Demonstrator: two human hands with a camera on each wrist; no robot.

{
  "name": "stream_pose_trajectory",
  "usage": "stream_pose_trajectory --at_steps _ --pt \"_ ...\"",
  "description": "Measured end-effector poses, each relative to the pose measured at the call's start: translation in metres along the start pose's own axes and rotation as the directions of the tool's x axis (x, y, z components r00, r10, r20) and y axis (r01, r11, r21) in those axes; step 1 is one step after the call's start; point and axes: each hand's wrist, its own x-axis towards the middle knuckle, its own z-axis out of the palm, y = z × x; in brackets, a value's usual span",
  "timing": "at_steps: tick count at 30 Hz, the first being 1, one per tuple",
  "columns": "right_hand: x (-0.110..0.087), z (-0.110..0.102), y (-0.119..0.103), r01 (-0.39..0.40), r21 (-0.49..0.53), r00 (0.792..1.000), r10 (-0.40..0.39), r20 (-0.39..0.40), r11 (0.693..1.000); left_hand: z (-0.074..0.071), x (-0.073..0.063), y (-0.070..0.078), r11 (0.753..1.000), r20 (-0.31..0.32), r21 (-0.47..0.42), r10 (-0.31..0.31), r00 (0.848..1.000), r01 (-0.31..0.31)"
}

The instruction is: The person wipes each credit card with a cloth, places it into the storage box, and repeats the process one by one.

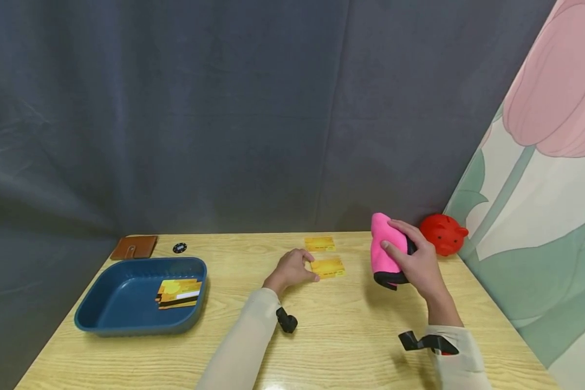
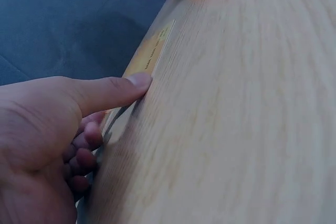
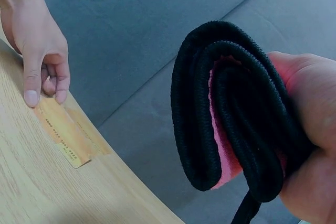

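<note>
In the head view my left hand [image 1: 292,267] is at the left end of a yellow bank card [image 1: 329,267] lying on the table, thumb on the near edge and fingers toward the far edge. The left wrist view shows the thumb pressed on that card [image 2: 155,51], the other fingers curled. A second yellow card [image 1: 320,244] lies just behind it. Raised above the table on the right, my right hand [image 1: 421,265] grips a folded pink cloth with black edging [image 1: 387,246]. Its layered black edges [image 3: 197,103] and a dangling strap show in the right wrist view.
At the left stands a blue tray [image 1: 127,328] with several yellow cards [image 1: 177,293] inside. Behind it lie a brown wallet [image 1: 134,247] and a black poker chip [image 1: 180,247]. A red piggy bank [image 1: 442,234] sits at the back right, near the wall.
</note>
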Motion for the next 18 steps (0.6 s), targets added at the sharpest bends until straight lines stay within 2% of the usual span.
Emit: stream_pose_trajectory --at_steps 5,10,14,18 --pt "0.000 0.002 0.000 0.008 0.004 1.000 -0.008 -0.012 1.000 0.002 -0.005 0.002 0.999 -0.015 0.009 0.048 0.999 -0.048" --pt "0.001 0.003 0.001 0.017 0.003 1.000 -0.017 0.000 1.000 -0.002 -0.011 0.000 0.995 -0.036 -0.062 0.075 0.997 -0.077" --pt "0.001 0.003 0.001 0.017 -0.001 1.000 -0.017 0.018 1.000 -0.011 -0.018 -0.007 0.981 -0.088 -0.164 0.088 0.992 -0.102" --pt "0.001 0.006 -0.002 0.029 -0.007 0.999 -0.029 0.026 1.000 -0.029 -0.029 -0.012 0.943 -0.168 -0.308 0.075 0.983 -0.124"
